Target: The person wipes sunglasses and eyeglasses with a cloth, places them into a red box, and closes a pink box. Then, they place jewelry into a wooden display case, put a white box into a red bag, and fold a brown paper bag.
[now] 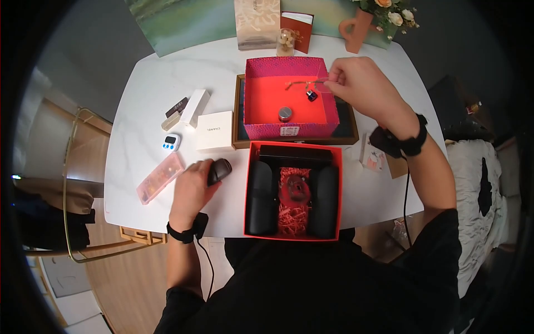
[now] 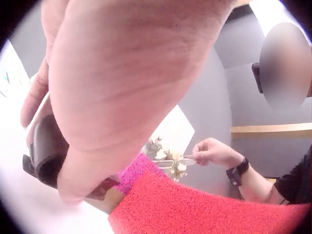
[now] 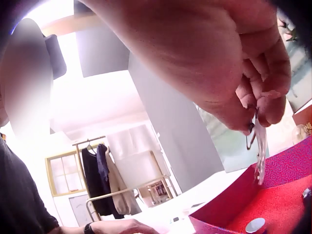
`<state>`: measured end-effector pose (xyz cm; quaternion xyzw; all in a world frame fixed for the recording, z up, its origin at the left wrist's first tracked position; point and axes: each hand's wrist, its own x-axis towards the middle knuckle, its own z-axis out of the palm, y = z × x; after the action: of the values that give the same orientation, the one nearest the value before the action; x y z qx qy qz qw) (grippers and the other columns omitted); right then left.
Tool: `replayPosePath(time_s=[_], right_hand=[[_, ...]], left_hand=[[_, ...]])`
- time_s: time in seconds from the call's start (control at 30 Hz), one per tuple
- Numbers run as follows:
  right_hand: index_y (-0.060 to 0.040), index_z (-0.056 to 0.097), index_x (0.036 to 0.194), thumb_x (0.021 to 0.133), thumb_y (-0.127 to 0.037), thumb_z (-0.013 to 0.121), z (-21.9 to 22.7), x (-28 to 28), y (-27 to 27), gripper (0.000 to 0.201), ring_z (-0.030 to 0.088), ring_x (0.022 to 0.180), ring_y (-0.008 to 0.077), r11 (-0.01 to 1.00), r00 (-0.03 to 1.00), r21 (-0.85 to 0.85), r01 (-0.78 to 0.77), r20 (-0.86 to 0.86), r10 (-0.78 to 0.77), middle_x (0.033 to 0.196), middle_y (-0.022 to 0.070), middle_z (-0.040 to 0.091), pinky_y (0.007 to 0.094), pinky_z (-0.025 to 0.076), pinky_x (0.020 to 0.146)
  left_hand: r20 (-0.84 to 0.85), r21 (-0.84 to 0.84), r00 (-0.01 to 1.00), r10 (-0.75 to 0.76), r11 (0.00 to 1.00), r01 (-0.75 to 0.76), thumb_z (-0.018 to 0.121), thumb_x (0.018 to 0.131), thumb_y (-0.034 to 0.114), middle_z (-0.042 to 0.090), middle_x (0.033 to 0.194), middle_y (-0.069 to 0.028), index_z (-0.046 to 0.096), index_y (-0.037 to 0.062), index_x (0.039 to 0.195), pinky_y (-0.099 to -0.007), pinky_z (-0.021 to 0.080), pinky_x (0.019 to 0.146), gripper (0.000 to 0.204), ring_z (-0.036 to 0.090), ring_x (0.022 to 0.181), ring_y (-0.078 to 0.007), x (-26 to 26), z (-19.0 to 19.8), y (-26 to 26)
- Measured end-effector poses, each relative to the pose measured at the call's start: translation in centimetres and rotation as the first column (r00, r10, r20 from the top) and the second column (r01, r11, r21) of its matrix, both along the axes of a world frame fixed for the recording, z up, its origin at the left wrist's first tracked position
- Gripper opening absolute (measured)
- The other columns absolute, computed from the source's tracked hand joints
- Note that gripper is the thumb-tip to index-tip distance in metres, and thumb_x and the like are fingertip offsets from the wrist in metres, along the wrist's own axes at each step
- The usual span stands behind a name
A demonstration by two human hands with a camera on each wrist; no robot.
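My right hand [image 1: 361,86] pinches a pair of thin-framed eyeglasses [image 1: 303,84] above the pink patterned box [image 1: 289,131]. In the right wrist view, the eyeglasses [image 3: 261,151] hang from the thumb and fingertips of that hand [image 3: 209,58]. Inside the pink box are a small dark bottle [image 1: 311,96] and a round silver-topped container [image 1: 285,114]. At the left, my left hand [image 1: 193,189] holds a dark brown rounded case [image 1: 219,171] low over the table. The left wrist view has the case [image 2: 48,151] beside the palm [image 2: 122,73], with most fingers hidden.
Nearest the body, a red box [image 1: 340,192] holds black cases and a dark red item on shredded paper. A white box [image 1: 215,131], white timer [image 1: 171,142] and pink case [image 1: 159,178] lie left; cards [image 1: 371,154] lie right. A flower vase [image 1: 357,30] stands behind.
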<state>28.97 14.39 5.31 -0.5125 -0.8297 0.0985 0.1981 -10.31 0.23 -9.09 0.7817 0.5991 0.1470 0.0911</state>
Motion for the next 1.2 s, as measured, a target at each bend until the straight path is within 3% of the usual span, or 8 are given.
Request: replayPosePath(time_s=[0.2,0.33,0.47,0.57,0.63,0.73,0.83,1.2], right_hand=[[0.0030,0.072,0.097,0.100,-0.015,0.078,-2.0,2.6,-7.6,0.019,0.067,0.071,0.0135,0.994,0.929,-0.078,0.081,-0.354,-0.103,0.079,0.0080,0.072,0.0309,0.054,0.068],[0.0021,0.069,0.099,0.101,-0.006,0.075,-4.7,3.9,-12.1,0.010,0.063,0.072,0.0069,0.990,0.820,-0.078,0.121,-0.554,-0.144,0.079,0.0017,0.068,0.0248,0.050,0.066],[0.0016,0.068,0.098,0.100,-0.003,0.076,-6.3,4.8,-16.3,0.009,0.063,0.072,0.0062,0.974,0.713,-0.150,0.170,-0.664,-0.227,0.081,0.0009,0.067,0.0231,0.049,0.067],[0.0011,0.068,0.098,0.098,-0.001,0.077,-7.7,4.3,-18.7,0.010,0.064,0.072,0.0064,0.975,0.648,-0.152,0.161,-0.729,-0.221,0.081,0.0012,0.068,0.0234,0.050,0.068],[0.0001,0.068,0.098,0.097,0.001,0.078,-8.5,3.7,-20.0,0.010,0.065,0.073,0.0075,0.975,0.673,-0.158,0.157,-0.705,-0.223,0.082,0.0022,0.069,0.0238,0.051,0.069],[-0.0014,0.069,0.100,0.096,-0.001,0.081,-9.5,2.0,-21.2,0.012,0.066,0.073,0.0095,0.986,0.700,-0.148,0.074,-0.696,-0.157,0.085,0.0042,0.070,0.0255,0.052,0.068],[-0.0014,0.069,0.100,0.096,-0.002,0.081,-10.1,0.2,-21.5,0.013,0.065,0.073,0.0097,0.987,0.684,-0.157,-0.025,-0.723,-0.098,0.085,0.0042,0.070,0.0259,0.052,0.068],[-0.0021,0.066,0.103,0.099,-0.002,0.078,-12.9,-1.7,-21.5,0.013,0.064,0.070,0.0095,0.991,0.613,-0.134,-0.008,-0.784,-0.101,0.084,0.0046,0.068,0.0253,0.050,0.064]], left_hand=[[0.078,0.129,0.996,-0.045,0.991,0.035,0.093,0.077,0.017,0.075,0.103,-0.0216,0.072,0.0005,0.122,-0.0479,0.058,0.082,0.052,0.073,0.094,-0.0410,3.4,6.8,0.3],[-0.052,0.045,0.998,0.039,0.998,-0.037,0.093,0.078,0.023,0.075,0.096,-0.0225,0.074,0.0017,0.114,-0.0491,0.058,0.082,0.046,0.073,0.093,-0.0414,0.7,4.5,2.6],[-0.136,-0.146,0.990,0.030,0.988,-0.050,0.093,0.077,0.023,0.075,0.098,-0.0220,0.074,0.0023,0.113,-0.0491,0.058,0.085,0.046,0.073,0.095,-0.0411,-0.6,-0.6,1.6],[-0.050,-0.002,0.999,-0.022,1.000,0.021,0.095,0.073,0.022,0.076,0.110,-0.0228,0.074,0.0013,0.121,-0.0468,0.058,0.088,0.056,0.073,0.100,-0.0426,-1.1,-3.0,0.2],[-0.030,-0.007,0.999,0.011,1.000,-0.011,0.093,0.077,0.017,0.075,0.115,-0.0225,0.073,-0.0009,0.124,-0.0460,0.058,0.091,0.054,0.072,0.105,-0.0418,0.7,0.8,-1.3],[0.124,0.341,0.991,-0.044,0.940,-0.001,0.092,0.078,0.015,0.075,0.113,-0.0190,0.074,0.0001,0.118,-0.0472,0.057,0.086,0.046,0.070,0.101,-0.0398,3.4,6.1,-3.1],[0.331,0.308,0.848,-0.414,0.897,0.317,0.089,0.082,0.015,0.073,0.112,-0.0134,0.075,0.0004,0.114,-0.0452,0.058,0.082,0.037,0.069,0.097,-0.0358,7.7,9.7,-4.8],[0.244,0.310,0.828,-0.504,0.850,0.426,0.081,0.086,-0.003,0.070,0.099,-0.0120,0.071,-0.0030,0.101,-0.0390,0.055,0.067,0.018,0.068,0.078,-0.0308,10.1,6.8,-4.2]])
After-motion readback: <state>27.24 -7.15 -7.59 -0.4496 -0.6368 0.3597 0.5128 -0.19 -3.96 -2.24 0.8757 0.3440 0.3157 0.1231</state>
